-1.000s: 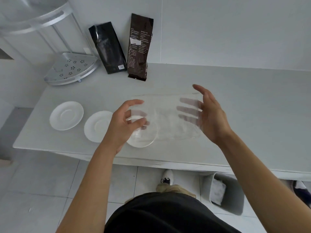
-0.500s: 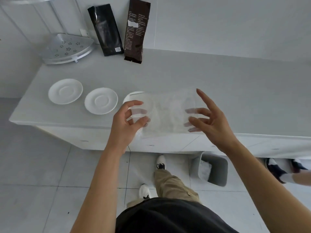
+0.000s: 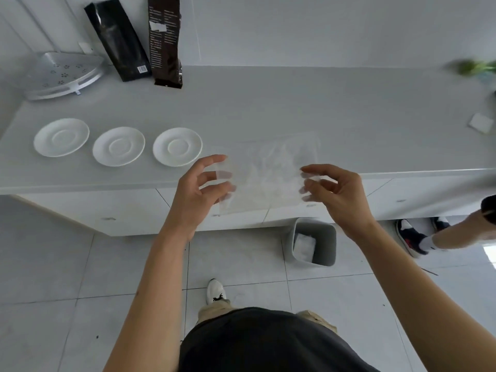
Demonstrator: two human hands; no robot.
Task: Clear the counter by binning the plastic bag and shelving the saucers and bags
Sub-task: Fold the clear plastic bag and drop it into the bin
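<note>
A clear plastic bag [image 3: 268, 175] is stretched in the air over the counter's front edge. My left hand [image 3: 200, 189] grips its left side and my right hand [image 3: 332, 191] grips its right side. Three white saucers [image 3: 61, 137] [image 3: 118, 146] [image 3: 177, 146] lie in a row on the grey counter [image 3: 295, 103], left of the bag. A black bag [image 3: 118, 38] and a dark brown bag [image 3: 165, 41] lean against the back wall. A grey bin [image 3: 314, 241] with white stuff inside stands on the floor below the bag.
A metal corner shelf [image 3: 61, 73] sits at the counter's back left. At the far right are a small white block [image 3: 481, 123] and a blurred green plant [image 3: 475, 68]. Another person's leg and shoes [image 3: 418, 237] are on the floor at right.
I have stepped back and shifted right with the bag, pulling it off the counter toward its front edge. The third saucer is now uncovered. My hands have closed more on the bag's sides.
</note>
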